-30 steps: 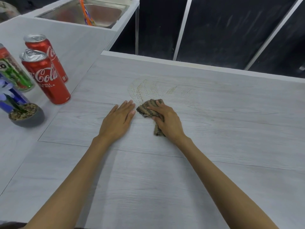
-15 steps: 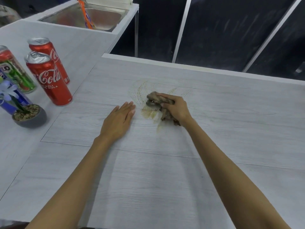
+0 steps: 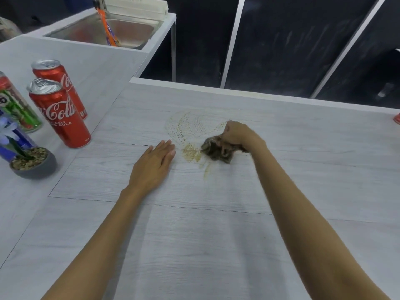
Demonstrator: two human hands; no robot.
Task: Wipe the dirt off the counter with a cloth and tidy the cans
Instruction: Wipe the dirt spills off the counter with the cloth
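Rightward since half a second ago went the right hand (image 3: pixel 239 135), its grip curled round the cloth (image 3: pixel 217 151), which presses on the counter (image 3: pixel 194 245) just right of a brown smear (image 3: pixel 191 153). The left hand (image 3: pixel 152 167) lies flat beside the smear, fingers straight.

The white curly word "Cola" is seen on the near red can (image 3: pixel 61 118), with small words "ASLI" and "GULA" under it. Only a bit of the same curly writing is seen on the far red can (image 3: pixel 65 83). A big "O" is seen on the green can (image 3: pixel 20 111).
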